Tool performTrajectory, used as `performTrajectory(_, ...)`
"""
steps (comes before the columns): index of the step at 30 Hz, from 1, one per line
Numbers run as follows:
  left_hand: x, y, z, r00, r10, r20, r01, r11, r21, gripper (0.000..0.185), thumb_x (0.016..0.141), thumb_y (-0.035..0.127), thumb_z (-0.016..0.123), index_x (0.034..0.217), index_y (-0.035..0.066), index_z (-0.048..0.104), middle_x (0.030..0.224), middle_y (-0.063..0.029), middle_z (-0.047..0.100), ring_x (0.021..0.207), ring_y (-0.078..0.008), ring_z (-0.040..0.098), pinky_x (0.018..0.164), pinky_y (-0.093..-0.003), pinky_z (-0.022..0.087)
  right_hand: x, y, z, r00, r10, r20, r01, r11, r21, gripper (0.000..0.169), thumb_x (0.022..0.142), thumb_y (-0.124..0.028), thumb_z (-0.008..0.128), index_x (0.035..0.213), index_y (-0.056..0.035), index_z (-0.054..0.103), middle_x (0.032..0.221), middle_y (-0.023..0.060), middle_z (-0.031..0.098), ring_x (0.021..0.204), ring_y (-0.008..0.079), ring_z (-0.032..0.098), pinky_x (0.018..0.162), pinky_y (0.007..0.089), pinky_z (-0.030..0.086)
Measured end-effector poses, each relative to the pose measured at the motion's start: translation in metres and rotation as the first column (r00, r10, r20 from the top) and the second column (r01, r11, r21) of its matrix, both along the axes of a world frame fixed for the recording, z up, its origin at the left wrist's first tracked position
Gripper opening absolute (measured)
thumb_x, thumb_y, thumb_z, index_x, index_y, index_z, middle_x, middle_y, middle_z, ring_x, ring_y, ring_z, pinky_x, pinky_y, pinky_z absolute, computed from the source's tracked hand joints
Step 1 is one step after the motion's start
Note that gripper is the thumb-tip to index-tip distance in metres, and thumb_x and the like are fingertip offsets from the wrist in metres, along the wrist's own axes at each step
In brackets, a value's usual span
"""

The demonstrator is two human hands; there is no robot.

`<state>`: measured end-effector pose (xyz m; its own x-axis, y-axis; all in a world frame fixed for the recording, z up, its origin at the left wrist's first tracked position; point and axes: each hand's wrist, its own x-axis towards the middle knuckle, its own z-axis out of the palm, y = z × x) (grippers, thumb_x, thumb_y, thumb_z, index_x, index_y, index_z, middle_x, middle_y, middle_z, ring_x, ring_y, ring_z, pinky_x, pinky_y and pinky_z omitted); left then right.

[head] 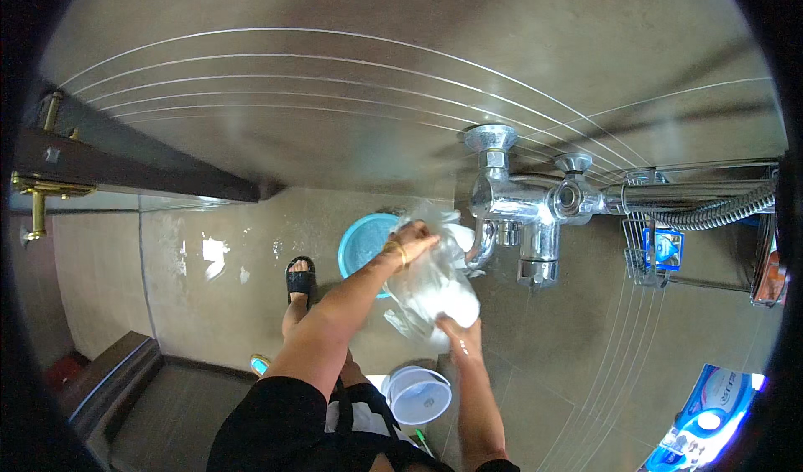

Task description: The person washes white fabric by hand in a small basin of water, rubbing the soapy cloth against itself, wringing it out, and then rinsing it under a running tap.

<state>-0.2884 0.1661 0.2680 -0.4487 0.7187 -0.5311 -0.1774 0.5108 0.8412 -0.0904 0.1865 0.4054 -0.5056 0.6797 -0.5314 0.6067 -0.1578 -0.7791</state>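
A translucent plastic bag [433,277] with white contents hangs between my two hands, in front of the chrome mixer tap [517,202]. My left hand [411,243], with a yellow band at the wrist, grips the bag's upper part over the rim of a round light-blue basin [361,246]. The lower end of the bag, with a white bulge in it, rests against my right hand [461,334], whose fingers are partly hidden beneath it. White drops or suds show on my right wrist. Part of the basin is hidden behind my left arm and the bag.
A white bucket [419,397] stands on the tiled floor near my legs. A wire rack [646,259] with a blue packet is at the right, beside a flexible metal hose [728,212]. A blue package [709,415] lies lower right. At left are a dark door edge [138,168] and a raised sill [113,378].
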Motion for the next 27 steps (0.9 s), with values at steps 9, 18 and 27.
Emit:
performTrajectory(9,0.019,0.006,-0.03,0.732,0.26,0.629,-0.25,0.962,-0.106,0.1,0.07,0.076,0.044,0.143,0.018,0.009,0.147,-0.0165,0.006,0.134,-0.0339,0.013,0.104,-0.0513,0.018,0.034,0.011,0.075,0.98,-0.194,-0.038,0.177,0.949,-0.261,0.061,0.054,-0.008,0.068,0.112,0.0012,0.051,0.099,0.0075,0.058,0.086,0.0179,0.057,0.073,0.0295,0.046)
performTrajectory(18,0.04,0.029,0.065,0.192,0.079,0.978,-0.599,0.799,0.053,0.052,0.081,0.058,0.05,0.097,0.01,0.059,0.086,-0.0036,0.062,0.074,-0.0147,0.058,0.065,-0.026,0.049,0.047,0.045,-0.031,0.782,-0.588,-0.208,0.328,0.672,-0.664,0.049,0.081,-0.026,0.056,0.123,-0.0054,0.043,0.11,0.0123,0.057,0.09,0.0217,0.059,0.068,0.0299,0.05)
performTrajectory(27,0.125,-0.045,0.145,0.761,0.196,-0.618,0.05,0.933,0.357,0.023,0.07,0.032,0.068,0.084,0.014,0.064,0.111,-0.0137,0.047,0.105,-0.0349,0.042,0.088,-0.0426,0.034,0.023,0.059,-0.118,0.598,-0.623,-0.505,-0.095,0.57,-0.816,0.038,0.088,-0.035,0.046,0.115,-0.009,0.05,0.106,0.0071,0.056,0.094,0.0214,0.055,0.082,0.0346,0.047)
